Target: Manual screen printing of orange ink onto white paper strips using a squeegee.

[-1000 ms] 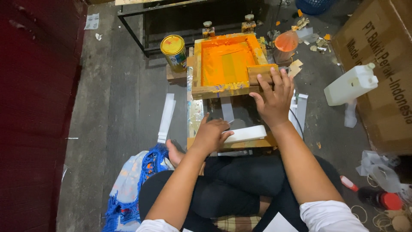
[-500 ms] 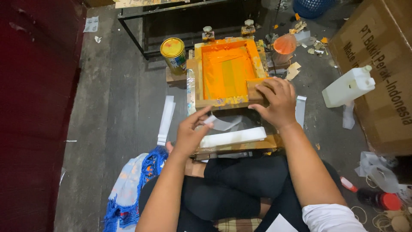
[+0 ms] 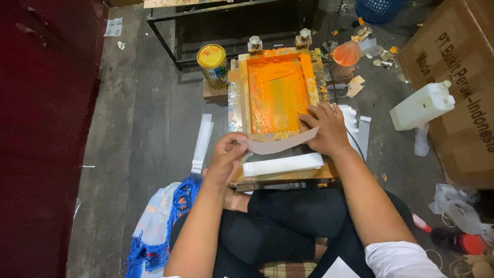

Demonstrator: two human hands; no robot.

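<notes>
hands at a small screen-printing rig on a dark plank floor, seen from above, the person seated cross-legged in black trousers. left hand (image 3: 226, 154) has thumb and fingers pinched shut on the left end of a pale grey paper strip (image 3: 282, 144); the strip runs in a shallow curve across the near edge of the wooden screen frame (image 3: 242, 92) to the right hand (image 3: 325, 128). right hand lies palm down, fingers spread and loosely open, fingertips pressing the strip's right end and the frame's near right corner; it grips nothing. frame's mesh is coated in orange ink (image 3: 278, 92), paler down the middle. just below the strip, a stack of white strips (image 3: 283, 164) lies on the wooden base board (image 3: 288, 177), between the two wrists and apart from both hands. more white strips (image 3: 201, 141) lie on the floor left of the frame, and another bunch (image 3: 357, 126) lies to its right. yellow-lidded tin can (image 3: 212, 64) stands at the frame's far left corner, orange-stained cup (image 3: 345, 57) at the far right. white plastic jug (image 3: 422, 105) lies tilted beside a cardboard box (image 3: 458, 92) at right. blue-fringed cloth (image 3: 159, 226) lies by the left knee.
</notes>
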